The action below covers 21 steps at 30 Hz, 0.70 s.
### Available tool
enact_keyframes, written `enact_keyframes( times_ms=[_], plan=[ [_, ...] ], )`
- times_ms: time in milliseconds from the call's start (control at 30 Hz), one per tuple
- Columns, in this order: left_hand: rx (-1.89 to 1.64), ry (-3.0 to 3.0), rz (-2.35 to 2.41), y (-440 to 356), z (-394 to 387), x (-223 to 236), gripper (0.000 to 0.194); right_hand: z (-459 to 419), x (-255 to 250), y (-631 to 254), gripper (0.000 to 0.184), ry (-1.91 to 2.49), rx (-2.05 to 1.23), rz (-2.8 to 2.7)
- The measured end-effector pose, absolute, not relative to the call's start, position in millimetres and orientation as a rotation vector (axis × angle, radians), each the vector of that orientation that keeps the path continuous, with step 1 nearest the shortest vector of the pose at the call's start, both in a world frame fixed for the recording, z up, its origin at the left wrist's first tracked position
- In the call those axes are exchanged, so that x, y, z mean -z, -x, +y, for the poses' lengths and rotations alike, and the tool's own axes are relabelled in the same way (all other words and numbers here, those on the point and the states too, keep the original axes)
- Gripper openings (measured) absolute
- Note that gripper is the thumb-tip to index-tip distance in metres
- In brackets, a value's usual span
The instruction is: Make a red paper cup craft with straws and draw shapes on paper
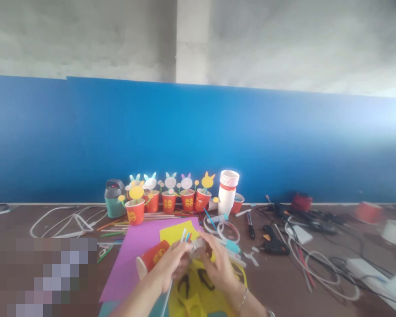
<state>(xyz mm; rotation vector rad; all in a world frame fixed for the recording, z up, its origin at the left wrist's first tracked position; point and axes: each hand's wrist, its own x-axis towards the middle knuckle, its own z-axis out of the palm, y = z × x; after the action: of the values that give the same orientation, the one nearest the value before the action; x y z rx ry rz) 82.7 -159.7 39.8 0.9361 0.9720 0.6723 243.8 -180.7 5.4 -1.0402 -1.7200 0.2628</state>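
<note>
Mostly paper and plastic, matt to glossy.
Lying cup (152, 259): smooth paper, slight sheen. Purple sheet (122, 268): matt paper. Sticks (166, 300): smooth, plastic by look. Marker (250, 227): glossy plastic. Bracelet (243, 298): shiny metal. Panel (198, 132): smooth, satin. Wall (119, 39): rough, matt, concrete-like.

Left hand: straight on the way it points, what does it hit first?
The small shiny object right at the left hand's fingertips, probably already touching. Beyond that, the right hand. Depth and exact contact are unclear in this one view.
</note>
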Motion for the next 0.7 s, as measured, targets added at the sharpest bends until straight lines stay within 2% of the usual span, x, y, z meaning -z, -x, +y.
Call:
enact_keyframes(
  times_ms=[300, 467, 567, 700],
  plan=[
    [-0.696, -0.951, 0.912, -82.1, -158.0, -40.6, 0.029, -174.4, 3.6, -239.5, 0.032, 1.116, -0.586, -1.504],
    [-0.748, -0.98, 0.922, -81.9, -160.0, -42.1, 0.033, -176.0, -0.1, -243.1, 0.023, 1.079, -0.357, -1.615],
    [-0.725, -1.035, 0.982, -82.5, -161.1, -43.4, 0.037, -176.8, -3.0, -246.2, 0.026, 1.028, -0.243, -1.724],
    [-0.724, -1.019, 1.015, -83.9, -161.6, -44.2, 0.039, -177.3, -4.0, -246.0, 0.03, 1.044, -0.272, -1.734]
  ],
)
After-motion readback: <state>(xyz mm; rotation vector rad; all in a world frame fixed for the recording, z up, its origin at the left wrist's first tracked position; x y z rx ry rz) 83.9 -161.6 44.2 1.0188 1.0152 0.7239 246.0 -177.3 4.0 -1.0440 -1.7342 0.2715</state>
